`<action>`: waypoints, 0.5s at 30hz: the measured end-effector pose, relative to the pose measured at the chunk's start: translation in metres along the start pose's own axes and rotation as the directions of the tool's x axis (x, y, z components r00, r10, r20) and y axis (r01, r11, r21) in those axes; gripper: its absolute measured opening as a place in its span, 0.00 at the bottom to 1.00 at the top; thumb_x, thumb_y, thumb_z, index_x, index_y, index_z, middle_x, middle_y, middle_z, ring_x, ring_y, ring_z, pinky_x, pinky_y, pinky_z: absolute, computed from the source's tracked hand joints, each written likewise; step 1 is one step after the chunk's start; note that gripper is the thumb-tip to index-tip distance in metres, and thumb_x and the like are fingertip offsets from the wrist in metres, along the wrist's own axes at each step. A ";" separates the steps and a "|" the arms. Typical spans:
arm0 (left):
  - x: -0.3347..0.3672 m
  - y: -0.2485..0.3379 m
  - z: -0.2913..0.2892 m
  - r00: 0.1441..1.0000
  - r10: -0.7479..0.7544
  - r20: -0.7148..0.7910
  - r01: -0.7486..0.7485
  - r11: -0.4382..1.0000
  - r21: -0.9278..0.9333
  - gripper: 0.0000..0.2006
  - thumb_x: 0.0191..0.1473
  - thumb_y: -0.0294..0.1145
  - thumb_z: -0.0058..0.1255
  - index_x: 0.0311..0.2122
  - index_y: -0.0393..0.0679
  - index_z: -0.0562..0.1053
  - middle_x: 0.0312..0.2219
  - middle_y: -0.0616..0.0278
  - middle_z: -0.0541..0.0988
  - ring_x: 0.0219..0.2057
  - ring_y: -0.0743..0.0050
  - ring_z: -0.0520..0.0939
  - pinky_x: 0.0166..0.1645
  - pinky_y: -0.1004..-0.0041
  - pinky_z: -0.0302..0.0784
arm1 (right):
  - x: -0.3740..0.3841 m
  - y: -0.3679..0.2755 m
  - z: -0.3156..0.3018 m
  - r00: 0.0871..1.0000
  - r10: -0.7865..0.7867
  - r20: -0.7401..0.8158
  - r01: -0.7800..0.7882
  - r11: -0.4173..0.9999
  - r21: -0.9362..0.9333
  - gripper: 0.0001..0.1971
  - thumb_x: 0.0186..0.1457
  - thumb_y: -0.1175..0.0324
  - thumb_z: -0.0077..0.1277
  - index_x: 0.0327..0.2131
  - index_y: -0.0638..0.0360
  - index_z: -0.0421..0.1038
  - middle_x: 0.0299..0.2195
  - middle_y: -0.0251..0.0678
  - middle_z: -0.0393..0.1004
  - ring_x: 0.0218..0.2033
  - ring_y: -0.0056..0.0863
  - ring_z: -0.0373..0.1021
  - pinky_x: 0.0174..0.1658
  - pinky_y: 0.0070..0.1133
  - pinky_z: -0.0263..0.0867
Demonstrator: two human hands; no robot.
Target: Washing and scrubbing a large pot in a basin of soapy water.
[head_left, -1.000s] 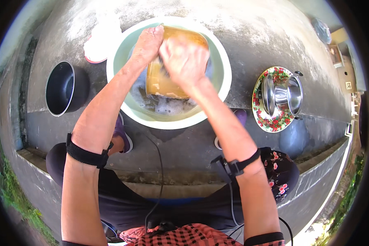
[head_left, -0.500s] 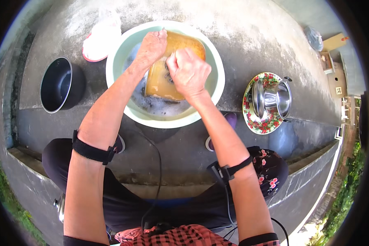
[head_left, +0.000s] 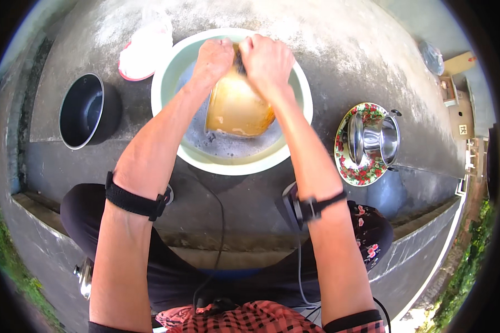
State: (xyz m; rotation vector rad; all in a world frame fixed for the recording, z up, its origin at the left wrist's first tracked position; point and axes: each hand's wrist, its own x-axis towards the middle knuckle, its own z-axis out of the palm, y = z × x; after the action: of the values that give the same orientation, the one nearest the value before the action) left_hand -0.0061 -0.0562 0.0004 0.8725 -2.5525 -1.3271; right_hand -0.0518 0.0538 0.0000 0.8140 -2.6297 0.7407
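A wide pale green basin [head_left: 160, 83] stands before me with greyish, sudsy water [head_left: 197, 136] in it. Inside it rests a metal vessel with a browned, stained surface [head_left: 236, 108], tilted in the water; its exact shape is partly hidden. My left hand [head_left: 214, 60] is closed on the vessel's far left edge. Beside it, my right hand [head_left: 268, 60] is closed round a dark scouring pad [head_left: 239, 62] pressed to the far part of the browned surface. Most of the pad is hidden under the fingers.
To the left stands a black pot [head_left: 83, 111]; behind it, a white plastic bag [head_left: 144, 53] lies on a red-rimmed dish. At right, a flowered tray [head_left: 361, 178] holds a shiny steel pot [head_left: 384, 139] and a lid [head_left: 355, 139]. A cable [head_left: 222, 222] hangs between my knees.
My right hand has slid away from me along the browned surface, from its middle to its far end beside my left hand. The left hand keeps its hold; the view has shifted slightly.
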 end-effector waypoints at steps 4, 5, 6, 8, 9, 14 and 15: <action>0.024 -0.009 -0.002 0.863 0.475 0.173 -0.476 0.650 0.593 0.10 0.50 0.28 0.39 0.31 0.33 0.70 0.27 0.45 0.76 0.33 0.51 0.78 0.38 0.63 0.74 | -0.052 -0.018 -0.021 0.968 -0.195 -0.157 0.213 0.971 0.109 0.11 0.45 0.64 0.48 0.15 0.57 0.68 0.16 0.39 0.69 0.19 0.40 0.69 0.22 0.35 0.63; 0.029 -0.013 -0.002 0.776 0.568 0.275 -0.561 0.421 0.712 0.09 0.51 0.28 0.36 0.31 0.34 0.68 0.26 0.42 0.74 0.31 0.47 0.77 0.37 0.61 0.72 | -0.048 -0.016 -0.018 0.971 -0.190 -0.149 0.207 0.972 0.109 0.11 0.45 0.64 0.48 0.15 0.57 0.68 0.16 0.39 0.69 0.19 0.40 0.69 0.22 0.35 0.63; 0.031 -0.019 -0.003 0.757 0.607 0.242 -0.568 0.428 0.703 0.07 0.49 0.24 0.36 0.30 0.35 0.67 0.26 0.43 0.74 0.31 0.48 0.77 0.35 0.61 0.74 | -0.036 -0.015 -0.014 0.970 -0.187 -0.155 0.204 0.974 0.103 0.11 0.45 0.64 0.47 0.15 0.57 0.68 0.16 0.39 0.70 0.19 0.40 0.69 0.21 0.36 0.63; 0.022 -0.017 0.002 0.753 0.613 0.239 -0.584 0.455 0.672 0.06 0.49 0.23 0.37 0.30 0.35 0.67 0.26 0.43 0.74 0.31 0.47 0.77 0.35 0.61 0.74 | -0.003 -0.003 -0.019 0.998 -0.051 -0.037 0.053 0.996 0.068 0.13 0.46 0.62 0.45 0.16 0.58 0.70 0.18 0.42 0.72 0.21 0.41 0.70 0.25 0.36 0.65; 0.019 -0.011 0.002 0.753 0.615 0.233 -0.591 0.477 0.650 0.06 0.48 0.23 0.37 0.30 0.35 0.67 0.26 0.43 0.74 0.31 0.47 0.77 0.35 0.61 0.74 | 0.016 0.012 -0.013 0.999 0.052 -0.001 -0.052 0.998 0.047 0.14 0.46 0.61 0.44 0.17 0.59 0.71 0.19 0.44 0.72 0.22 0.43 0.70 0.27 0.36 0.65; 0.011 -0.010 0.013 0.957 0.287 -0.042 -0.278 0.948 0.156 0.21 0.54 0.42 0.35 0.31 0.31 0.70 0.25 0.38 0.73 0.29 0.44 0.74 0.41 0.60 0.67 | 0.039 0.042 0.003 0.928 0.349 0.132 -0.354 0.935 0.022 0.17 0.47 0.58 0.40 0.19 0.61 0.72 0.21 0.50 0.72 0.26 0.46 0.71 0.32 0.35 0.66; 0.009 -0.005 0.012 0.955 0.293 -0.038 -0.285 0.946 0.153 0.21 0.54 0.42 0.35 0.31 0.31 0.70 0.25 0.38 0.73 0.29 0.44 0.74 0.41 0.60 0.67 | 0.028 0.044 0.003 0.964 0.259 0.060 -0.261 0.965 0.028 0.16 0.47 0.59 0.41 0.20 0.61 0.72 0.21 0.49 0.72 0.25 0.46 0.70 0.31 0.36 0.66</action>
State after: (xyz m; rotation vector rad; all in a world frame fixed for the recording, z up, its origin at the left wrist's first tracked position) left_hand -0.0162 -0.0549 -0.0119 0.5198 -2.6297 -1.0251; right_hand -0.1003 0.0706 -0.0079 0.5084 -2.8153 0.8443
